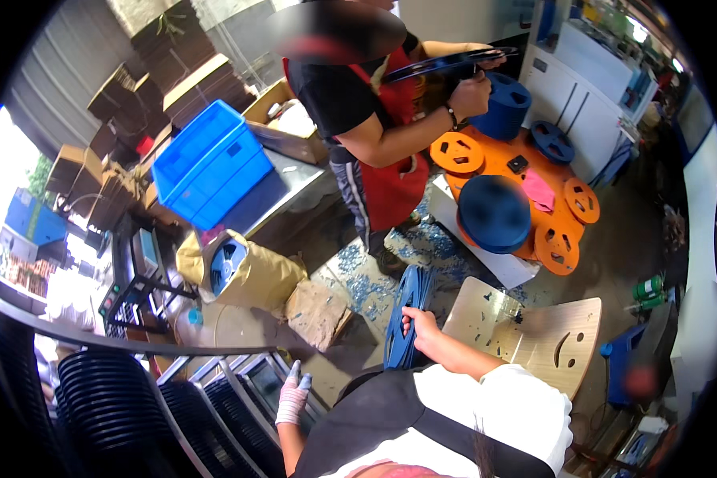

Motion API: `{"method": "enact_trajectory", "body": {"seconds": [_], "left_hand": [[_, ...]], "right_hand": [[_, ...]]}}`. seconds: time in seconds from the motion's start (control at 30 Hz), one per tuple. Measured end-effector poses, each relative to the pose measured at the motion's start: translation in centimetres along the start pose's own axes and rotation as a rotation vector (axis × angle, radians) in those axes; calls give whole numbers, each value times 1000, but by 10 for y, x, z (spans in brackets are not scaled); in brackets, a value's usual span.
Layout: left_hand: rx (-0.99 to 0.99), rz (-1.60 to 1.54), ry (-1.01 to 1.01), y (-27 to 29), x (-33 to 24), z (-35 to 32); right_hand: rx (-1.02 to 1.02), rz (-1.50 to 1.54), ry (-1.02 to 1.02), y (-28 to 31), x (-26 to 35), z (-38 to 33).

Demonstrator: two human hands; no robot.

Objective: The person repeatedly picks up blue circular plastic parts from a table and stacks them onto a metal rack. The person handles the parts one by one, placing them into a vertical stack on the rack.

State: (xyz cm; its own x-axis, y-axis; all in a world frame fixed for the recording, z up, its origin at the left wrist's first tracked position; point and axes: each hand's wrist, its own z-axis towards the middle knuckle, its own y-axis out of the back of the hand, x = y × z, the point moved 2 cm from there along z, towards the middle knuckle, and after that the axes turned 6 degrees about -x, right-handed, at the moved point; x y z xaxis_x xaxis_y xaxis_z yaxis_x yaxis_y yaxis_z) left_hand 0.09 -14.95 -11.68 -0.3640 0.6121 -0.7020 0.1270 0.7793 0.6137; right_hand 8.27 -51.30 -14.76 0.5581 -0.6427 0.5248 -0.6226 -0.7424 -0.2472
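Note:
My right hand (424, 331) is bare and closed round the edge of a bundle of blue plastic reel discs (404, 319). The discs hang upright in front of me, with cut-out openings in their faces. My left hand (293, 394) wears a white glove with grey-blue fingertips. Its visible fingers are stretched out and apart, and it holds nothing. The nearest things to it are a metal frame (251, 370) and long rows of dark blue discs (107, 398) at the lower left.
A co-worker in a red apron (398, 179) holds a dark disc beside an orange round table (494, 163) bearing blue and orange discs. A wooden chair (566, 334) stands at my right. A tan sack (255, 275) and blue crate (211, 167) are left. Blue scraps litter the floor.

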Motion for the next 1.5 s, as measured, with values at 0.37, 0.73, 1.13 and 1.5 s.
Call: {"method": "enact_trajectory", "body": {"seconds": [0.37, 0.73, 1.13, 1.5], "left_hand": [[188, 283, -167, -12, -45, 22], [199, 320, -184, -1, -77, 19], [207, 326, -247, -6, -63, 9], [227, 344, -215, -19, -69, 8]], "right_hand": [[-85, 135, 85, 44, 2, -28], [-158, 287, 131, 59, -4, -25], [-88, 252, 61, 49, -9, -24], [-94, 286, 106, 62, -2, -37]]}}
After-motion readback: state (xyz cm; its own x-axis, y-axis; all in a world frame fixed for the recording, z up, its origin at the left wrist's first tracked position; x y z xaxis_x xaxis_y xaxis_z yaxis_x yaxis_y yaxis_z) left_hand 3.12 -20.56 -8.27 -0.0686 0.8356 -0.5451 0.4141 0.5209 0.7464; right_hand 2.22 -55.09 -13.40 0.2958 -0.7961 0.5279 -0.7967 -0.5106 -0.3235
